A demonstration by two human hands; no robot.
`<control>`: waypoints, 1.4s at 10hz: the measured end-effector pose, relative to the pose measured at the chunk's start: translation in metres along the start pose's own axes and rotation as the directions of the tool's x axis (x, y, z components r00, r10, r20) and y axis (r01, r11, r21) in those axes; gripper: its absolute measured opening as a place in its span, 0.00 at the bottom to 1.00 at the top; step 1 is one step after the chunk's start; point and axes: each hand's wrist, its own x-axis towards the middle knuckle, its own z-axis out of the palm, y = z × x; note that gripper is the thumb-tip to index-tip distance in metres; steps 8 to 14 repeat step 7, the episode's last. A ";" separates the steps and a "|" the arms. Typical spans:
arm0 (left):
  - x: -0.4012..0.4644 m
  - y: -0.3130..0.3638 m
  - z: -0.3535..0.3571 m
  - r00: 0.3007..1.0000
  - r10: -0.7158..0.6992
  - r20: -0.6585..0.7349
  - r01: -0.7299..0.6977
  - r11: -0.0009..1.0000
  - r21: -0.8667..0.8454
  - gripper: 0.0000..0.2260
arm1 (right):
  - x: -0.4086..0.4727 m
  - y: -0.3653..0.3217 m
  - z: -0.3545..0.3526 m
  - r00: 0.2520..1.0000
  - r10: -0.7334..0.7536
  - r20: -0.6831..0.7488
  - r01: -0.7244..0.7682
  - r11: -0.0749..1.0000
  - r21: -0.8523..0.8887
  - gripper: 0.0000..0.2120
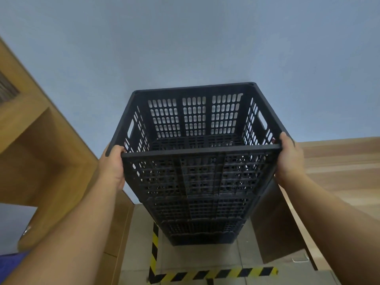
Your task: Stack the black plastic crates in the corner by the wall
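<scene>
Both hands grasp top crate [197, 145] above stack.

Left hand [113, 167] and right hand [290, 161] clamp near rim corners, equally close; crate sits level over stack [201, 219], directly ahead against wall [185, 48], inside floor tape [216, 273].

You face a plain pale blue-grey wall [185, 42]. Wooden furniture [41, 140] stands at your left, wood panelling [339, 161] at your right. Yellow-black hazard tape [216, 273] marks the tiled floor [139, 233] near you.
</scene>
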 end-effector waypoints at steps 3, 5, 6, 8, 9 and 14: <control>-0.006 0.016 -0.006 0.996 -0.083 -0.046 0.091 0.972 0.216 0.34 | 0.008 -0.007 -0.010 0.994 -0.038 0.106 0.060 0.975 -0.214 0.20; -0.033 0.030 -0.017 0.995 0.051 -0.084 0.016 0.757 0.654 0.40 | 0.004 -0.014 -0.016 0.983 0.007 0.186 0.069 0.914 -0.400 0.20; -0.051 0.026 -0.017 0.985 0.161 -0.063 -0.068 0.693 0.717 0.32 | 0.002 -0.023 -0.019 0.987 0.093 0.127 -0.017 0.865 -0.501 0.41; -0.073 0.025 -0.017 0.958 0.284 0.036 -0.210 0.612 0.762 0.30 | -0.001 -0.028 -0.023 0.985 0.104 0.136 -0.006 0.816 -0.578 0.51; -0.073 0.025 -0.017 0.958 0.284 0.036 -0.210 0.612 0.762 0.30 | -0.001 -0.028 -0.023 0.985 0.104 0.136 -0.006 0.816 -0.578 0.51; -0.073 0.025 -0.017 0.958 0.284 0.036 -0.210 0.612 0.762 0.30 | -0.001 -0.028 -0.023 0.985 0.104 0.136 -0.006 0.816 -0.578 0.51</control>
